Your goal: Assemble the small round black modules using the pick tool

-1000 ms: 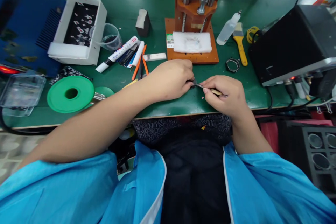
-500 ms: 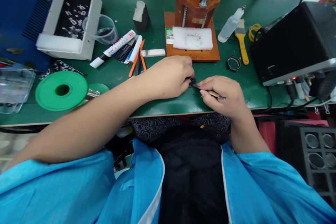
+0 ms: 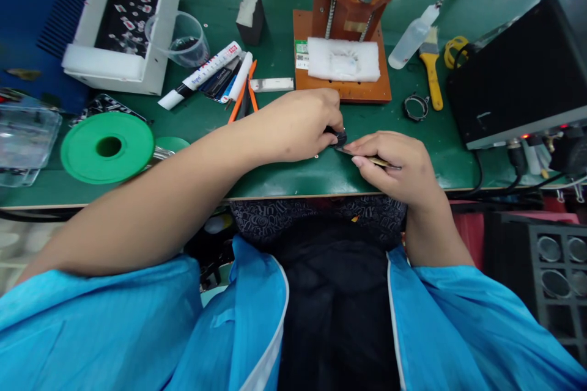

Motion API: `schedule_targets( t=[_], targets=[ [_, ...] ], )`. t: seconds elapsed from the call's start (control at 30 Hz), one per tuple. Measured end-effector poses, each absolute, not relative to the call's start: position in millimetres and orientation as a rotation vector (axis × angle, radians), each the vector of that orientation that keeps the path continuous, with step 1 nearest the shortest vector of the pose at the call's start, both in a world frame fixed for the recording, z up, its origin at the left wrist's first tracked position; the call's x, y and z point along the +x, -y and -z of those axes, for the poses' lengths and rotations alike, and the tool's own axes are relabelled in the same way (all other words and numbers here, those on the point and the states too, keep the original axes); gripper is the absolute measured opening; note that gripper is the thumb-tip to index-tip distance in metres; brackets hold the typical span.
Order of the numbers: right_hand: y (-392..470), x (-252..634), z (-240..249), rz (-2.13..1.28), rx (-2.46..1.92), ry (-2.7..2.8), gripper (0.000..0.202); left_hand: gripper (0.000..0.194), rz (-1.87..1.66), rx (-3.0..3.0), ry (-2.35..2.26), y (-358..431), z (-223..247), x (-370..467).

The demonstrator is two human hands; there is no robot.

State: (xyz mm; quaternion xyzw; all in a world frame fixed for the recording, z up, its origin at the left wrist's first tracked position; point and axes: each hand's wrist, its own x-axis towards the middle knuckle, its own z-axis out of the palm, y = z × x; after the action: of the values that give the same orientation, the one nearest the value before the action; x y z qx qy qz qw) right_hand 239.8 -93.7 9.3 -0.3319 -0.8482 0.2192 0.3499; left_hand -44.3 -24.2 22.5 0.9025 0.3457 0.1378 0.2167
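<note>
My left hand (image 3: 305, 122) is closed on a small dark rounded part (image 3: 339, 137), holding it low over the green bench; the fingers hide most of it. My right hand (image 3: 394, 162) is closed around slim metal tweezers (image 3: 378, 162), gripped like a pen. Their tip points left and meets the lower edge of the dark part, though I cannot tell exactly what it touches. A tiny pale piece (image 3: 316, 157) lies just below my left fingers.
An orange press (image 3: 342, 93) with a white foam pad (image 3: 321, 64) stands behind my hands. Rightward are a dropper bottle (image 3: 410, 40), brush (image 3: 433, 76), dark ring (image 3: 416, 107) and black box (image 3: 513, 67). Leftward are pens (image 3: 213, 67), a green spool (image 3: 82, 146) and white tray (image 3: 158, 73).
The view has shifted slightly. The dark part shows a little more between my left fingers, and the tiny pale piece now shows below them. Both hands keep their grips.
</note>
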Motion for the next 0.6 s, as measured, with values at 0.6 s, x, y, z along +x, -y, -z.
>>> schedule_targets(
  t=[0.6],
  targets=[
    [91.4, 238.6, -11.0, -0.561, -0.912, 2.212, 0.016, 0.028, -0.393, 2.483, -0.961, 24.0, -21.8, -42.2]
  ],
)
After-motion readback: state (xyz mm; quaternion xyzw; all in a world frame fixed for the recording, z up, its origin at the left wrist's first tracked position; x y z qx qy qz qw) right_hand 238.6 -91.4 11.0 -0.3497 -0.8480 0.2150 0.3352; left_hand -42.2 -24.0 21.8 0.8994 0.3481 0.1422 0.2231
